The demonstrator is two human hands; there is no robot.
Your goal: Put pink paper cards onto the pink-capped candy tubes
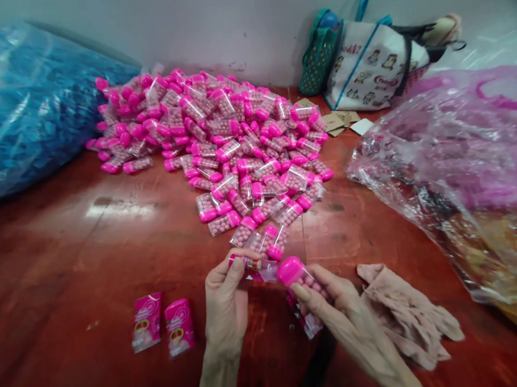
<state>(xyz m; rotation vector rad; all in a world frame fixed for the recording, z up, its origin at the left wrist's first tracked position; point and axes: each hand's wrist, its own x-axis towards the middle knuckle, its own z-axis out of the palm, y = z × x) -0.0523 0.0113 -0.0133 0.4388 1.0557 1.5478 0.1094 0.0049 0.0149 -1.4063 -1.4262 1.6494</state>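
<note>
My left hand (227, 306) pinches a small printed pink plastic sleeve (251, 264) between thumb and fingers. My right hand (345, 306) grips a clear candy container (291, 270) with a bright pink cap and pink balls inside; the cap end faces the sleeve, close to its clear edge. Under the right hand, more printed plastic (312, 325) shows, partly hidden by the fingers. Two containers in printed pink sleeves (147, 321) lie to the left of my left hand. Just beyond both hands begins a big heap of unwrapped pink-capped containers (227, 136).
A large clear bag of blue items (32, 110) rests at the left. Near the wall stand a white printed tote bag (360, 69) and cardboard scraps (340, 121). At the right are clear and pink plastic bags (452, 148), with a pale glove (406, 313) in front of them.
</note>
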